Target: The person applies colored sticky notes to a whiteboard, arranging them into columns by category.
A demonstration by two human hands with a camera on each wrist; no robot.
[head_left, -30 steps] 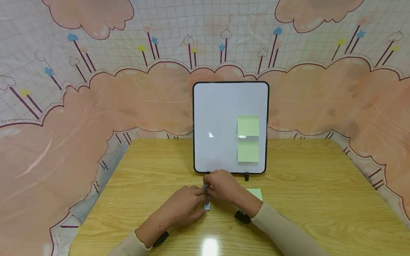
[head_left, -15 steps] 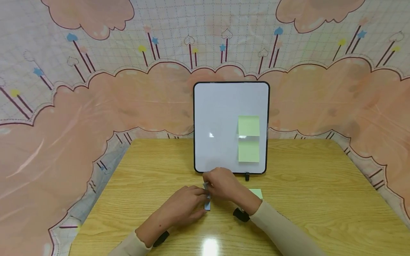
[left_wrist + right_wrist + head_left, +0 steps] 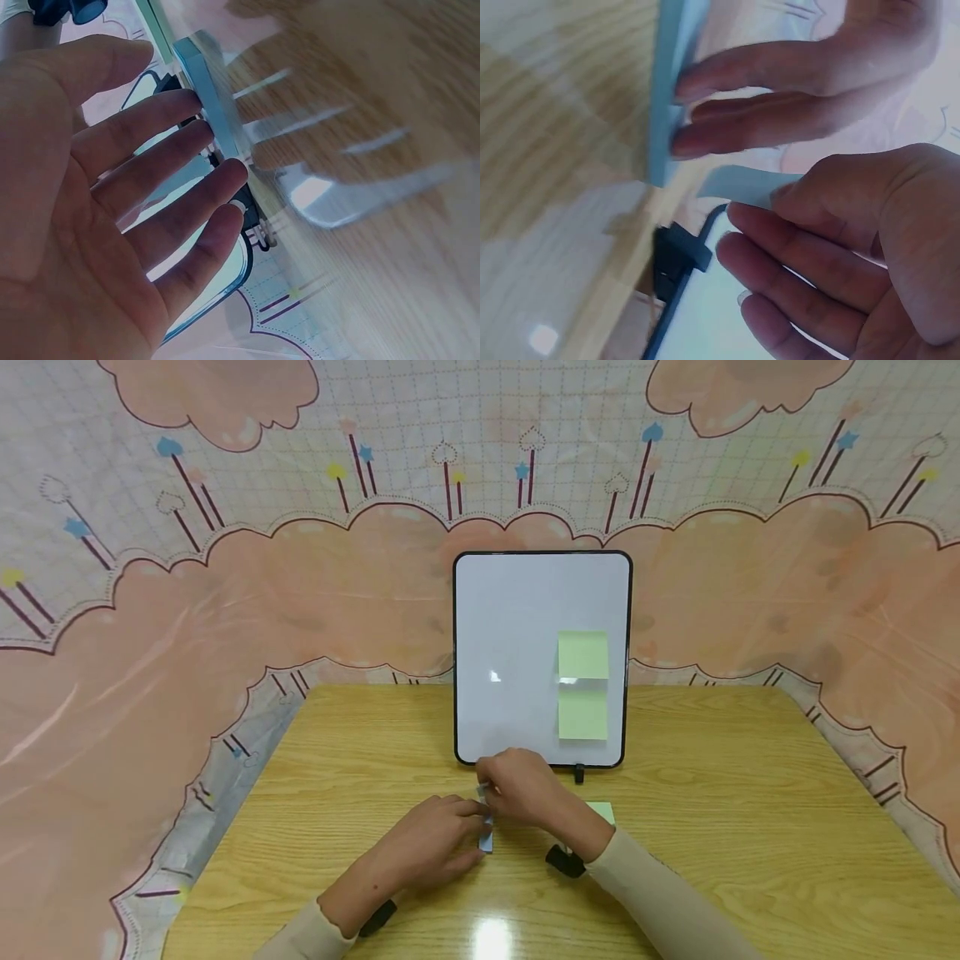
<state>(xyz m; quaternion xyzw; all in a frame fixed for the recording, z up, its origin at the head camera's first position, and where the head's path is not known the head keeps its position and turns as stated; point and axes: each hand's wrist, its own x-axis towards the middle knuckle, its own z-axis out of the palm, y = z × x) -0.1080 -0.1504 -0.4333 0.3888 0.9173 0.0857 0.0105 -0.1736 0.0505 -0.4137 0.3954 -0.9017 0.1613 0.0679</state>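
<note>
A light blue sticky note pad (image 3: 486, 842) lies on the table in front of the whiteboard. My left hand (image 3: 435, 839) rests its fingertips on the pad, fingers nearly straight; in the left wrist view the thumb (image 3: 112, 64) stands apart from the blue pad (image 3: 206, 94). Between thumb and forefinger, my right hand (image 3: 521, 789) pinches the top blue sheet (image 3: 742, 184), which curves up off the pad toward the board. The left fingers (image 3: 742, 67) cover part of the pad in the right wrist view.
A whiteboard (image 3: 517, 610) stands upright behind the hands on small black feet (image 3: 579, 774). Two green notes (image 3: 582, 654) are stuck one above the other on its right half. A green pad (image 3: 602, 811) lies partly behind my right forearm. A patterned cloth (image 3: 360, 585) surrounds the table.
My right hand has shifted slightly toward the board, pulling the end of the blue sheet farther up. My left hand has stayed in place on the pad.
</note>
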